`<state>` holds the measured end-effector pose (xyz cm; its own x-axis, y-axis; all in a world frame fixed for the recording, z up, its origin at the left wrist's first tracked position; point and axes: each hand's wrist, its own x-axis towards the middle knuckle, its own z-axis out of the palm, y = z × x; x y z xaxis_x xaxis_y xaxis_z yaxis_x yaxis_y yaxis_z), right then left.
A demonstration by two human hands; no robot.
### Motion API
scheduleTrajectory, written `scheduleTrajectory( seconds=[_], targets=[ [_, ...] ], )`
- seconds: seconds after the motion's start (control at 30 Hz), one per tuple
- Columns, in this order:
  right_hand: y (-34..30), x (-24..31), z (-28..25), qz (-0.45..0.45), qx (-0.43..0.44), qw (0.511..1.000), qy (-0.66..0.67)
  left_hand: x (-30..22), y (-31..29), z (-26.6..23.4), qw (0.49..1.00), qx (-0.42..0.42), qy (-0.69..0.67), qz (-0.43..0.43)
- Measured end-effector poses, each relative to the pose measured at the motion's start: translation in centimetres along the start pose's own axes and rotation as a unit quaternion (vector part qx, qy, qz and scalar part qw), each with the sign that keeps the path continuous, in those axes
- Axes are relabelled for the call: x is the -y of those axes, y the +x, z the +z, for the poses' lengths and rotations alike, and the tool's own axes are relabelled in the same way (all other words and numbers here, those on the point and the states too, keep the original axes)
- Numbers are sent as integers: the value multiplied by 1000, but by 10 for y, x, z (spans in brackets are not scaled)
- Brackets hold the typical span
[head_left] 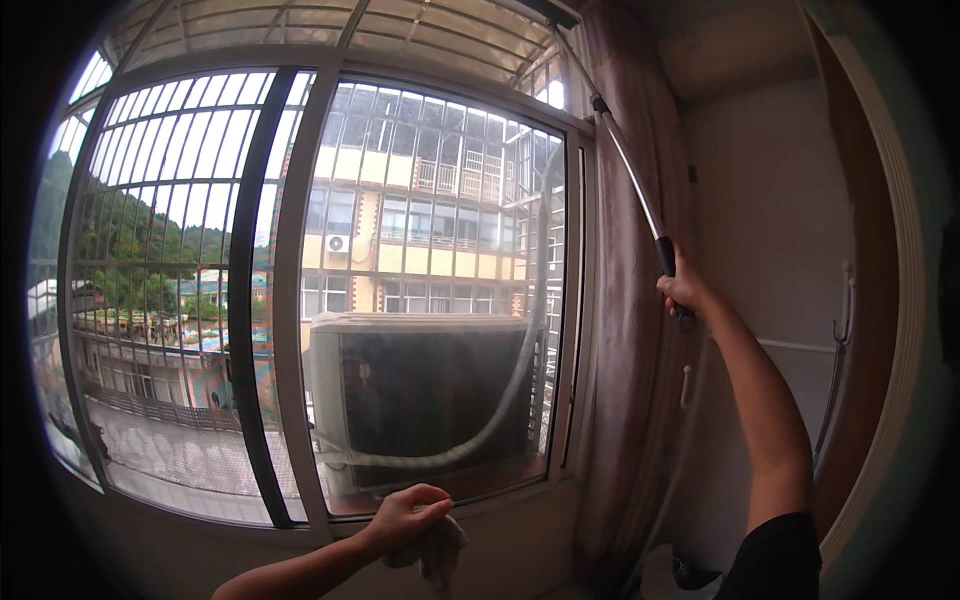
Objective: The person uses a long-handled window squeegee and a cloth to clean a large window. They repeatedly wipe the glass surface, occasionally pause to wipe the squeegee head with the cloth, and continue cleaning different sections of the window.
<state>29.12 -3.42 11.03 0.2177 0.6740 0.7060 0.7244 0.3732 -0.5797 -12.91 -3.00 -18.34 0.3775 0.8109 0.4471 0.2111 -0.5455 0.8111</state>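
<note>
My right hand [685,290] is raised and wrapped round the black grip of a long-handled window squeegee [632,165]. Its silver pole slants up and left to a dark head at the top edge of the view, by the upper window pane [440,35]; the head is partly cut off, and I cannot tell whether it touches the glass. Low in front of the sill, my left hand [410,520] is closed on a crumpled, pale grey cloth [440,555] that hangs below the fingers.
The large window [430,250] has a grey frame and metal bars outside. Behind its glass stands an air conditioner's outdoor unit [430,390] with a pale hose [510,400]. A mauve curtain [635,400] hangs right of the window, close to the pole. Hooks [842,310] show farther right.
</note>
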Motion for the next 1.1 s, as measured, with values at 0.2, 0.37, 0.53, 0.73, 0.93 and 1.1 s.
scheduleTrajectory(
  seconds=[0.2,0.37,0.53,0.73,0.93,1.1],
  targets=[
    [-82,-33,5,52,20,998,-3,-4,-11,5,999,51,-8,7],
    [-154,-51,5,93,42,995,-5,-11,-25,11,996,86,-8,3],
    [-210,-64,-2,123,74,990,-12,-23,-40,23,995,104,3,-8],
    [-263,-92,-24,148,100,984,-24,-45,-46,54,996,85,-12,6],
    [-308,-107,-81,157,133,978,-43,-65,-43,129,992,106,-75,2],
    [-341,-106,-136,174,158,970,-65,-88,-44,192,989,128,-65,18]
  ],
)
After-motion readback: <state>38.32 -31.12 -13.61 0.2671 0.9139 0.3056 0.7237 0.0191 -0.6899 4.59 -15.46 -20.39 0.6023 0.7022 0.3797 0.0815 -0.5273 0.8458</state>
